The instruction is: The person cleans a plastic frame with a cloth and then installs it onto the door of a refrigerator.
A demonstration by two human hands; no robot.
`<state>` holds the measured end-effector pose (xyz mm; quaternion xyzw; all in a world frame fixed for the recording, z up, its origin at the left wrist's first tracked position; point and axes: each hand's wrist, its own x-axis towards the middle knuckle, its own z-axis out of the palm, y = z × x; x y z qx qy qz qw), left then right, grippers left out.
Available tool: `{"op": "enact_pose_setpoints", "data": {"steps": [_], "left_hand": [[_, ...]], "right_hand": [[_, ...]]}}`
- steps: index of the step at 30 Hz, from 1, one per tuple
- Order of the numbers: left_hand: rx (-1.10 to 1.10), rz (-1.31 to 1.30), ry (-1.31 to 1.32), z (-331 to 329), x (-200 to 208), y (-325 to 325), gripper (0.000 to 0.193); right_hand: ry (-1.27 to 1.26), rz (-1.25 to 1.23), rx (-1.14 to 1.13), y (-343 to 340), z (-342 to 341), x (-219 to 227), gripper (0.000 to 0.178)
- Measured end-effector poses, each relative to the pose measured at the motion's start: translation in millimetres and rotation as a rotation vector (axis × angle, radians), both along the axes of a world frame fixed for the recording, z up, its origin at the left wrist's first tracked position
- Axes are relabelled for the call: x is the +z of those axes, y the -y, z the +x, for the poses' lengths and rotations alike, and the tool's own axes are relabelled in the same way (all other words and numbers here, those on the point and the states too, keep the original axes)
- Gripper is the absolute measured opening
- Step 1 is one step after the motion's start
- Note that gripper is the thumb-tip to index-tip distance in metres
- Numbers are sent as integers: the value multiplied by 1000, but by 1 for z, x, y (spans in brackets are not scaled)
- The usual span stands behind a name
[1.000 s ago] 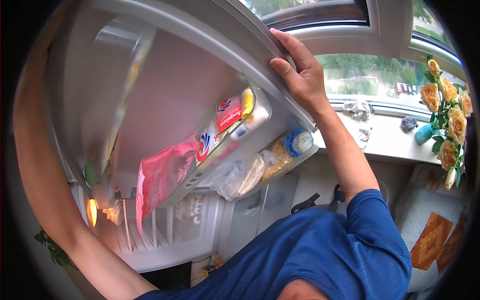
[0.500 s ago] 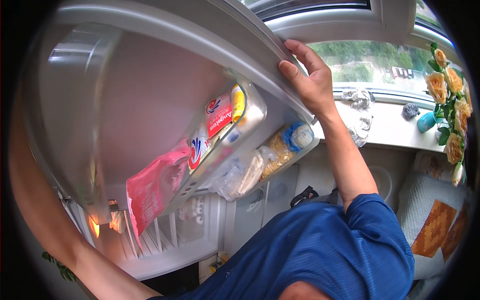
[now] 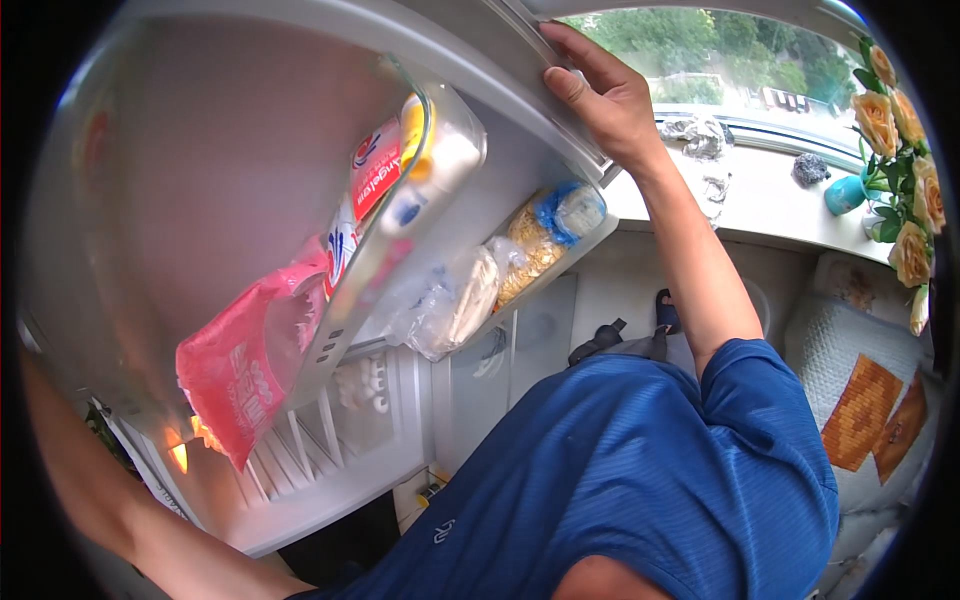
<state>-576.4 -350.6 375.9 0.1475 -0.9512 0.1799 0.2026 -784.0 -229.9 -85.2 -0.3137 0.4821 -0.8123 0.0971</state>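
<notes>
My right hand [image 3: 622, 112] grips the edge of an open refrigerator door [image 3: 450, 62], thumb on the inner side and fingers over the rim. From the lower left comes my left forearm [image 3: 150, 520]; its hand is hidden. On the door, an upper clear bin [image 3: 318, 335] holds a pink bag [image 3: 235, 370] hanging over its edge, a red and white packet [image 3: 376, 165] and a yellow item [image 3: 418, 140]. A lower bin [image 3: 598, 236] carries a clear bag of yellowish food [image 3: 528, 240] and another bag of pale pieces [image 3: 475, 297].
Below the door show the lit refrigerator's wire-like shelf bars [image 3: 300, 440] and a rack of rounded white shapes [image 3: 360, 385]. A windowsill [image 3: 755, 190] at the right bears crumpled foil [image 3: 700, 135], orange roses [image 3: 877, 122] and a turquoise vase [image 3: 846, 194]. A quilted grey cover [image 3: 850, 335] lies beyond.
The door bins and their contents have shifted left and upward in the picture, as has the windowsill slightly. My right hand keeps its hold on the door edge.
</notes>
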Motion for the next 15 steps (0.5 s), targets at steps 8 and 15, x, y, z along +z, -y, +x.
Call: {"op": "enact_pose_setpoints", "data": {"steps": [8,15], "left_hand": [[-86,125,363,3,-119,-24,61],[-129,162,477,-25,-169,-25,61]], "right_hand": [[148,-1,120,-8,-4,-52,72],[59,73,8,-6,-6,-58,67]]}}
